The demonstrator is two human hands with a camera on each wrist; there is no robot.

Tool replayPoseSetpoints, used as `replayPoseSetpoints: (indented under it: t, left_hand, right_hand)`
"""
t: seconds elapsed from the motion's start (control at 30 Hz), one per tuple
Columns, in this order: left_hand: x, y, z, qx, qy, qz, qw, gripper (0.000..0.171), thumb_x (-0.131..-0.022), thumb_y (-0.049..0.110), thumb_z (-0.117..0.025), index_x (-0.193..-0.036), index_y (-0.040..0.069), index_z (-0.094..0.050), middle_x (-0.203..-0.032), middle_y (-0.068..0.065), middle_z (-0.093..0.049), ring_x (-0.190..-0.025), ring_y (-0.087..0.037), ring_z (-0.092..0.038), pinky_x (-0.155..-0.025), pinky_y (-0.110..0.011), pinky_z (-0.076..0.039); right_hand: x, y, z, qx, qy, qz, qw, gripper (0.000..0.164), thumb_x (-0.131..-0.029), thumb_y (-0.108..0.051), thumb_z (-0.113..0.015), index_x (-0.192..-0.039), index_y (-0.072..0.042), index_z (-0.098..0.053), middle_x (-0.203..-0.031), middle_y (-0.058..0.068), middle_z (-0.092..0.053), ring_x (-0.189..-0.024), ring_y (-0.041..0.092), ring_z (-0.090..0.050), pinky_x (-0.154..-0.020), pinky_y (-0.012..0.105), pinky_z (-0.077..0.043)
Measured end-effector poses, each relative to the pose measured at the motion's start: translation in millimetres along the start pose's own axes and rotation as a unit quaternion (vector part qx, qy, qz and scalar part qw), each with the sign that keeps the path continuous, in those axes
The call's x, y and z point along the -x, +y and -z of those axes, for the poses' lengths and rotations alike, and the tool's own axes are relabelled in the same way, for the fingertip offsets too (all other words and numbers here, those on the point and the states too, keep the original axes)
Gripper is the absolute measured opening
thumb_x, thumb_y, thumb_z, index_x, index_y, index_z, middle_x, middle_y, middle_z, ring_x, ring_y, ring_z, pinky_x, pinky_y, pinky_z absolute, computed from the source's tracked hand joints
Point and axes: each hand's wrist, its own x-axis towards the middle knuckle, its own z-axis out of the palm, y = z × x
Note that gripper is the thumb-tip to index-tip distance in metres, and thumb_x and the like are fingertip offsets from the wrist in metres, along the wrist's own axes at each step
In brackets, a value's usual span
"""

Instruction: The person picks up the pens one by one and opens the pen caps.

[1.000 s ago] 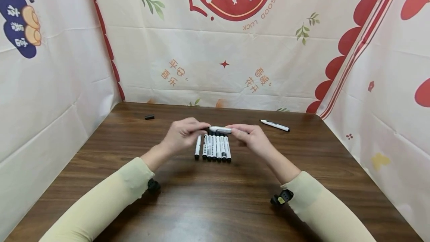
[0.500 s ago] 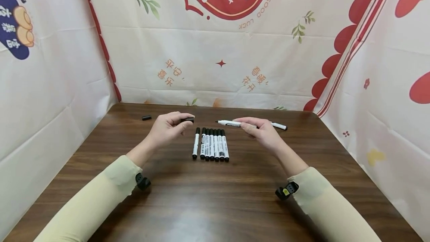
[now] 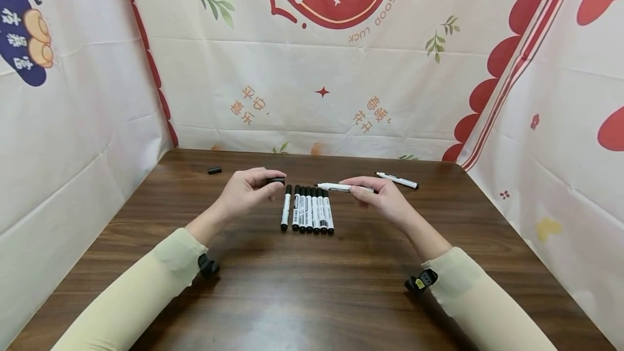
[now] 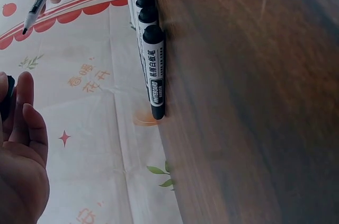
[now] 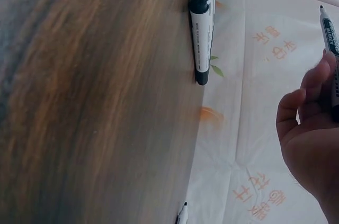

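Between thumb and fingers, my left hand (image 3: 248, 191) pinches a black marker cap (image 3: 276, 180), its end toward the right. Facing it, my right hand (image 3: 377, 195) holds an uncapped whiteboard marker (image 3: 335, 187) by the barrel, dark tip pointing left. A gap separates tip and cap, and both are above the far part of a row of capped markers (image 3: 309, 211). The right wrist view shows the held whiteboard marker (image 5: 329, 33) with its tip bare; in the left wrist view the cap (image 4: 7, 98) is partly cut off by the frame edge.
A second uncapped marker (image 3: 397, 180) lies at the back right of the brown wooden table (image 3: 292, 286). Another loose black cap (image 3: 214, 170) lies at the back left. The leftmost marker (image 3: 285, 208) sits slightly apart from the row. Printed cloth (image 3: 302, 58) hangs behind and at both sides.
One second ago the hands were together at the white marker. They then drew apart, the cap leaving with the left hand and baring the tip. Since then both hands have lowered slightly.
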Motion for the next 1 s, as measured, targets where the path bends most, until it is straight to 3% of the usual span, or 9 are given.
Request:
replayPoseSetpoints:
  t: [0.13, 0.27, 0.4, 0.63, 0.9, 1.0]
  left_hand:
    - [1.7, -0.9, -0.4, 0.005, -0.004, -0.004, 1.0, 0.027, -0.106, 0.016, -0.075, -0.133, 0.012, -0.08, -0.098, -0.015, -0.074, -0.08, -0.02, -0.077, -0.064, -0.033, -0.058]
    - [3.4, -1.2, -0.3, 0.015, -0.01, -0.003, 0.9998, 0.03, -0.106, 0.014, -0.075, -0.135, 0.009, -0.078, -0.099, -0.015, -0.074, -0.081, -0.022, -0.077, -0.065, -0.03, -0.057]
    - [5.1, -2.5, 1.0, 0.007, -0.01, 0.005, 0.9999, 0.031, -0.106, 0.015, -0.074, -0.137, 0.01, -0.077, -0.101, -0.016, -0.075, -0.082, -0.021, -0.077, -0.066, -0.028, -0.056]
    - [6.1, -5.5, 4.2, -0.013, -0.012, 0.009, 0.9998, 0.031, -0.108, 0.017, -0.073, -0.138, 0.012, -0.077, -0.099, -0.013, -0.076, -0.082, -0.018, -0.075, -0.062, -0.027, -0.05]
    - [8.0, -3.7, 6.7, -0.004, -0.019, 0.029, 0.9994, 0.032, -0.11, 0.02, -0.069, -0.141, 0.015, -0.075, -0.098, -0.023, -0.078, -0.09, -0.042, -0.074, -0.056, -0.027, -0.041]
    - [8.5, -4.8, 7.0, -0.003, -0.021, 0.03, 0.9993, 0.031, -0.11, 0.018, -0.069, -0.14, 0.013, -0.075, -0.1, -0.017, -0.081, -0.089, -0.037, -0.076, -0.056, -0.027, -0.042]
  right_hand:
    - [3, 2, 0, 0.003, -0.002, -0.007, 1.0, 0.03, -0.11, -0.022, -0.07, -0.135, -0.008, -0.077, -0.089, 0.019, -0.07, -0.079, 0.018, -0.067, -0.078, 0.036, -0.06]
    - [5, 5, -1, 0.007, 0.006, -0.009, 1.0, 0.029, -0.109, -0.021, -0.071, -0.134, -0.008, -0.078, -0.085, 0.012, -0.074, -0.079, 0.023, -0.071, -0.08, 0.038, -0.061]
    - [6, 7, -2, 0.016, 0.013, -0.009, 1.0, 0.029, -0.107, -0.022, -0.073, -0.133, -0.009, -0.079, -0.083, 0.009, -0.073, -0.082, 0.027, -0.07, -0.078, 0.032, -0.059]
    - [10, 8, -1, 0.02, 0.023, -0.02, 0.999, 0.031, -0.105, -0.023, -0.077, -0.133, -0.009, -0.079, -0.092, 0.013, -0.071, -0.083, 0.016, -0.066, -0.076, 0.029, -0.058]
    - [11, 9, 0, 0.028, 0.017, -0.02, 0.999, 0.036, -0.104, -0.017, -0.078, -0.137, -0.005, -0.076, -0.105, 0.008, -0.072, -0.087, 0.018, -0.068, -0.075, 0.026, -0.057]
    - [11, 10, 1, 0.031, 0.016, -0.021, 0.999, 0.036, -0.104, -0.018, -0.077, -0.137, -0.005, -0.076, -0.115, 0.009, -0.074, -0.092, 0.021, -0.069, -0.079, 0.027, -0.059]
